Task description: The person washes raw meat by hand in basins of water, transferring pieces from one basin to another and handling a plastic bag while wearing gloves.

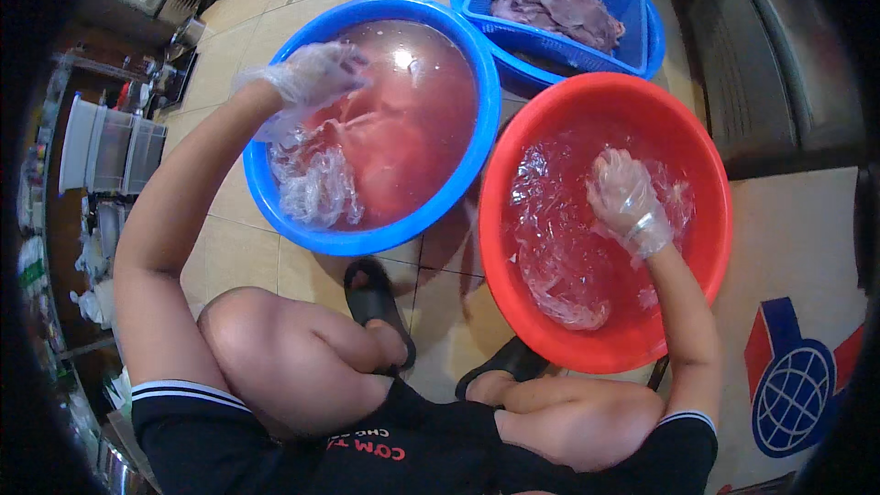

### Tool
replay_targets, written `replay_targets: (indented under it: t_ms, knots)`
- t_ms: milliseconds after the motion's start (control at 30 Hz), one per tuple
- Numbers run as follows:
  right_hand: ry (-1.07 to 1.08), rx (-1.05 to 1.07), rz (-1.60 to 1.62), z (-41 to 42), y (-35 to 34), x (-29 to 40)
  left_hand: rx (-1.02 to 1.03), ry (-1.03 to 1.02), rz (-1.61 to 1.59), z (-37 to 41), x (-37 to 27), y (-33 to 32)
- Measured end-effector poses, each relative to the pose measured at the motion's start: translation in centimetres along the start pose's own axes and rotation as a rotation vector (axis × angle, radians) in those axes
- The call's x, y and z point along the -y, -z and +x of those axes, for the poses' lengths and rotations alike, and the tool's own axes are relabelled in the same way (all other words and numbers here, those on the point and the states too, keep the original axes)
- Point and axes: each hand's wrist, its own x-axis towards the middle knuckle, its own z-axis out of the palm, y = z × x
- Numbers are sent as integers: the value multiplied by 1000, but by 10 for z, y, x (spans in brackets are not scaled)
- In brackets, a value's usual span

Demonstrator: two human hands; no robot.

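My left hand [320, 72], in a loose clear plastic glove, hovers over the left rim of a blue basin [491, 110]. Its fingers are slightly apart, with nothing seen between them. Reddish water fills this basin, and pale pink pieces, probably meat, lie under the surface. Crumpled clear plastic [320, 185] floats by the near left wall. To the right, my gloved right hand [625, 196] is inside a red basin [715, 220], at the water. Clear plastic sheeting [560, 289] floats around it. Whether those fingers grip anything is hidden.
Behind stands a blue perforated basket [636, 27] of raw meat [553, 7], set in another blue tub [656, 48]. My sandalled feet flank the gap below the basins. A white panel [804, 240] borders the right; plastic containers [113, 144] stand left on tiled floor [240, 240].
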Motion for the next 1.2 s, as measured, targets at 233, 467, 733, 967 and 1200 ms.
replay_targets:
  t_ms: [233,467,733,967,1200]
  knots:
    - [-167,772,-31,-6,4,10,261,-1,321,-51,58,-35]
    - [115,486,130,121,101,95,-166,-245,81,-46,120,-115]
    - [351,380,386,274,-10,211,-57,-73,196,-37,123,-147]
    - [172,705,343,306,-82,273,168,199,161,-56,120,-123]
    - [35,723,397,275,-42,266,154,107,84,-48,142,-123]
